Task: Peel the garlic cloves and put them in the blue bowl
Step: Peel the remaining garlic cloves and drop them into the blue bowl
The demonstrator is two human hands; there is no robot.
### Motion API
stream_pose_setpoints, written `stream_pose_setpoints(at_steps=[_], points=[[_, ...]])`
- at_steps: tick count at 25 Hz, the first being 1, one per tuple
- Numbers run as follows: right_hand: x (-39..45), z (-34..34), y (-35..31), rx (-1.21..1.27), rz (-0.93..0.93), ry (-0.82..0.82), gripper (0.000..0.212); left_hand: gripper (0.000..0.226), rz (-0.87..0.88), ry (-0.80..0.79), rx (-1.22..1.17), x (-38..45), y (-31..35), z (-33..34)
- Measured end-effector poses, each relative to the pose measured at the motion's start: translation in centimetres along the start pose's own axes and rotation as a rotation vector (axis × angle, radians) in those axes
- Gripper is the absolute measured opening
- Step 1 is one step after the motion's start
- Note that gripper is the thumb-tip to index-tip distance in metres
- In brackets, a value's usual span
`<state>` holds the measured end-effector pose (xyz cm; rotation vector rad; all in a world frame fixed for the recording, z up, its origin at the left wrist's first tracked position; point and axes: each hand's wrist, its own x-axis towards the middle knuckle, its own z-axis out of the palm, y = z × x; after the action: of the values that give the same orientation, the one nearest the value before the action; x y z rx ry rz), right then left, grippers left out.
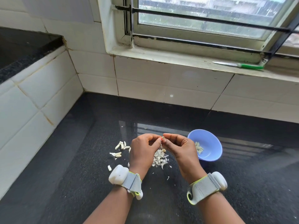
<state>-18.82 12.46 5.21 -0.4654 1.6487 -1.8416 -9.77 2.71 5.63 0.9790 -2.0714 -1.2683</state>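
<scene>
Both hands pinch one garlic clove above the dark surface.

The clove (163, 137), small and pale, sits between the fingertips of the left hand (143, 150) and right hand (179, 148), fingers curled round it. Peels (159, 159) lie under them, unpeeled cloves (120, 148) to the left; the blue bowl (208, 143), right, holds peeled cloves (199, 148).

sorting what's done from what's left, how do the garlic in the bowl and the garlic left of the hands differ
The cloves in the bowl lie inside the blue bowl, right of the hands; the loose cloves lie scattered on the black counter.
The bowl cloves sit in one small heap; the loose ones are spread in several small groups.
Both are pale, small and elongated.
</scene>
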Motion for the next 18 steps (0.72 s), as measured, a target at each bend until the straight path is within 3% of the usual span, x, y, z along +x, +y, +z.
stream_pose_setpoints(at_steps=[12,18], points=[[-0.13,0.47,-0.03,-0.077,-0.014,0.014,0.016,0.006,0.040,0.052,0.045,0.06,-0.22,0.19],[-0.15,0.23,-0.81,0.266,0.174,-0.053,0.018,0.007,0.027,0.037,-0.022,-0.02,-0.17,-0.06]])
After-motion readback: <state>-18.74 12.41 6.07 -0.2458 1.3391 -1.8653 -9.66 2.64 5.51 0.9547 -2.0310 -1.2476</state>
